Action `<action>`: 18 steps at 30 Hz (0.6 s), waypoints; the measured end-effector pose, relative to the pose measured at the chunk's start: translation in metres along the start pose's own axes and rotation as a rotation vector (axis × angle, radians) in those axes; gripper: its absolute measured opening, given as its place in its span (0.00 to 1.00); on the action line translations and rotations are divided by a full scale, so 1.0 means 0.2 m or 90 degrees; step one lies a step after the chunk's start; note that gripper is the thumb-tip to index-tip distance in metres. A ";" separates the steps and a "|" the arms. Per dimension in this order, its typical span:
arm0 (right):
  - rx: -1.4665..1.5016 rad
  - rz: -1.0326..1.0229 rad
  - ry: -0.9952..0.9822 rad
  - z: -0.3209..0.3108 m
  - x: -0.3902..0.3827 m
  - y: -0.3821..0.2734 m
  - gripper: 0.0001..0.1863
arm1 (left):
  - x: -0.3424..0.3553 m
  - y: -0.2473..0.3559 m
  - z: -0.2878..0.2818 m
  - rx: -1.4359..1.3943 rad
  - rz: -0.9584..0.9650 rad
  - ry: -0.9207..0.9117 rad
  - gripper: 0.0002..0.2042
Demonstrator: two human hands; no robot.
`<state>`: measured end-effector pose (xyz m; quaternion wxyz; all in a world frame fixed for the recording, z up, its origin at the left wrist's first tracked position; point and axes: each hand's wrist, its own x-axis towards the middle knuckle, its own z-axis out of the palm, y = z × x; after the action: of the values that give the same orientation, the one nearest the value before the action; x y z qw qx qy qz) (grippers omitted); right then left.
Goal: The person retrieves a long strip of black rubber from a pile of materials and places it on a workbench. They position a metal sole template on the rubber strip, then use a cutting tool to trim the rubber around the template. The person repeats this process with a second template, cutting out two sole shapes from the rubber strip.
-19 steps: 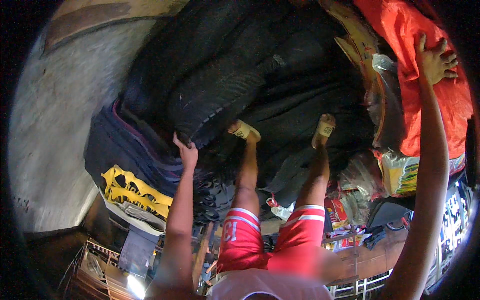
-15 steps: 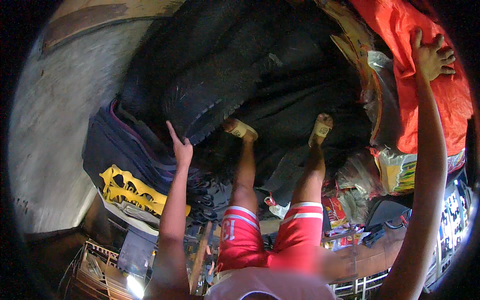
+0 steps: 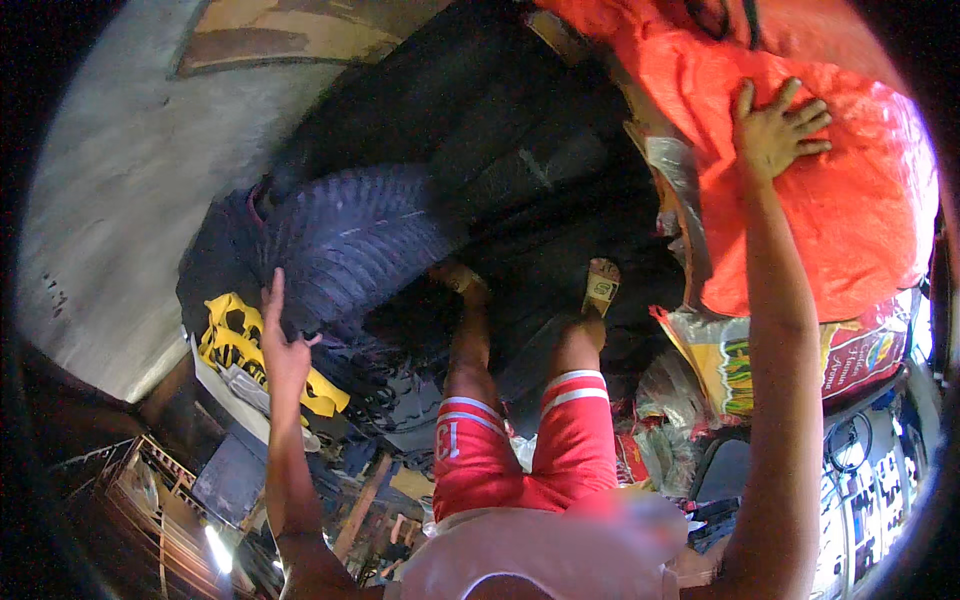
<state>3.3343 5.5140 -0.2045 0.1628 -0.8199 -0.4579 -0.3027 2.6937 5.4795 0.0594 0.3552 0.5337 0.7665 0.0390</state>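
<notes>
In my head view, the left hand (image 3: 288,350) has its index finger straight and thumb out, apparently gripping nothing; whether it touches the dark ribbed sheet (image 3: 360,235) I can't tell. The right hand (image 3: 785,132) lies spread on the orange sack (image 3: 825,230). I'd worry about the sheet sliding or folding, with no grip on it, or the sandalled feet (image 3: 601,286) snagging the black cloth (image 3: 535,215) between the hands. The sheet lies just beyond the left hand, its visible long axis pointing away and rightward, far end lost in shadow.

Orange-red sack (image 3: 850,225), dark-blue ribbed material (image 3: 365,235), yellow sheet (image 3: 322,397), white-striped red shorts (image 3: 575,440)
</notes>
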 end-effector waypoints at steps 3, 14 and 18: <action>-0.015 0.010 -0.044 0.03 -0.01 0.03 0.42 | -0.03 0.20 -0.11 0.030 0.025 0.033 0.46; 0.138 0.069 -0.041 0.00 -0.01 0.00 0.41 | -0.14 1.20 -1.55 0.391 0.269 0.200 0.37; -0.065 0.029 -0.100 -0.01 -0.01 -0.02 0.42 | -0.31 1.21 -1.85 0.455 0.236 0.320 0.29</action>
<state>3.3297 5.5146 -0.2041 0.0911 -0.8586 -0.4345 -0.2563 2.6788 5.6496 0.4722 -0.0598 0.7245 0.6857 -0.0365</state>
